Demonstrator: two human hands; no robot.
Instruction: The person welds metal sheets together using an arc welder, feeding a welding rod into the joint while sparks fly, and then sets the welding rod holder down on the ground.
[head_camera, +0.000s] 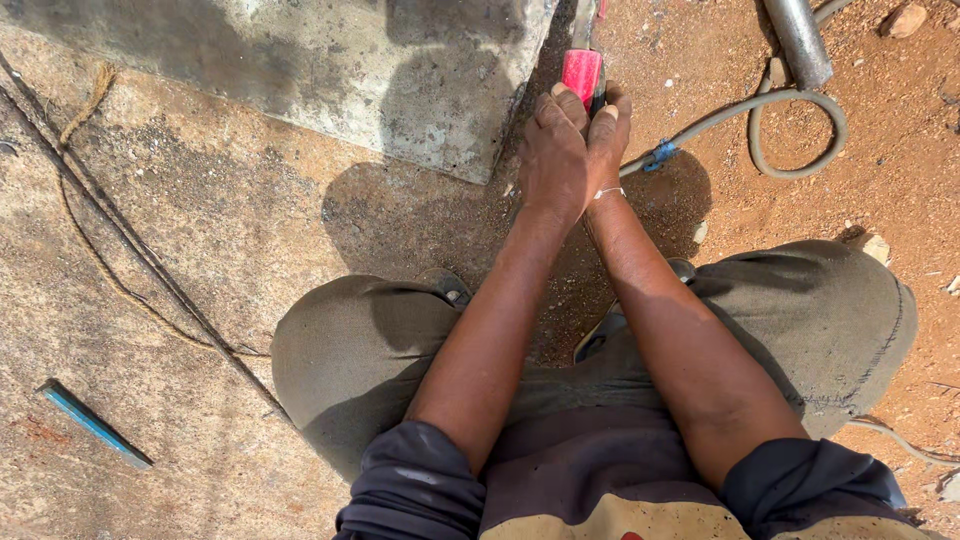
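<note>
Both hands, left hand (552, 150) and right hand (610, 135), close together around a red-handled tool (582, 72) beside the stone block (400, 80). Its working end seems hidden. The hose (790, 130) nearby could snag; a slip could strike knuckles on stone.

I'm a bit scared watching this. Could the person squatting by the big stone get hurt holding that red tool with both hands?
Maybe. Both bare hands, the left hand and the right hand, wrap the red-handled tool right beside the grey stone block, so a slip might scrape or pinch fingers. The looped grey hose lies close to the feet on the reddish dirt and could snag or trip. The blue metal rod on the slab could roll underfoot.
</note>
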